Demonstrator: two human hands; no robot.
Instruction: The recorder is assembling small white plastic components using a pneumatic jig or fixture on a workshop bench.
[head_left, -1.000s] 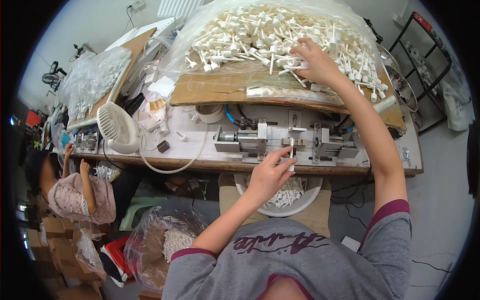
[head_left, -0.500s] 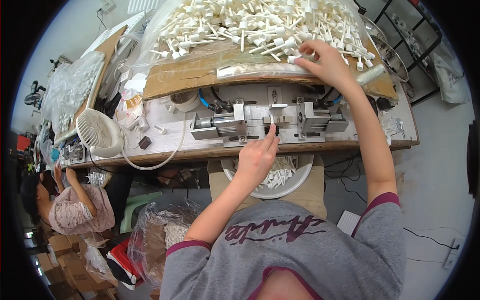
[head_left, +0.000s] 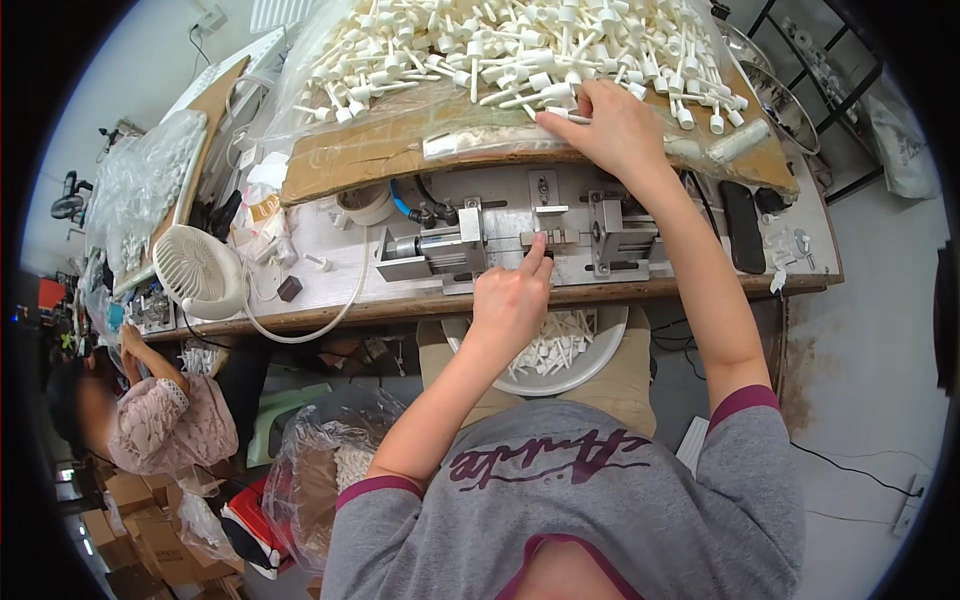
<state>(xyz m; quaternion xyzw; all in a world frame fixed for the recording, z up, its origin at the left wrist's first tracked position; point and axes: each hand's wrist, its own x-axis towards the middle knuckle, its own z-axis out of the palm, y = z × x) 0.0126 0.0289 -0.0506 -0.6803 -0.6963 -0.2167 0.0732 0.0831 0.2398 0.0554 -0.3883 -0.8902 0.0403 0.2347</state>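
My left hand [head_left: 511, 302] reaches over a metal fixture [head_left: 470, 245] with its index finger stretched out. That fingertip rests on the small grey block [head_left: 563, 237] at the fixture's centre and hides whatever lies under it. Farther back, my right hand [head_left: 622, 130] is closed in a pinch at the front of a heap of white plastic scoops [head_left: 520, 50]. Between its thumb and fingers shows a white scoop [head_left: 577, 119], its handle partly covered. The heap's pieces have small round cups and long thin handles.
Cardboard [head_left: 350, 150] and clear plastic lie under the heap. A bowl of white pieces [head_left: 575, 375] sits at my lap. A white fan [head_left: 200, 270] and a hose stand left; a black phone [head_left: 741, 226] lies right. Another person [head_left: 165, 420] works at far left.
My right hand has moved left along the front of the heap, with the white scoop in its pinch. The left index finger has shifted slightly farther onto the block.
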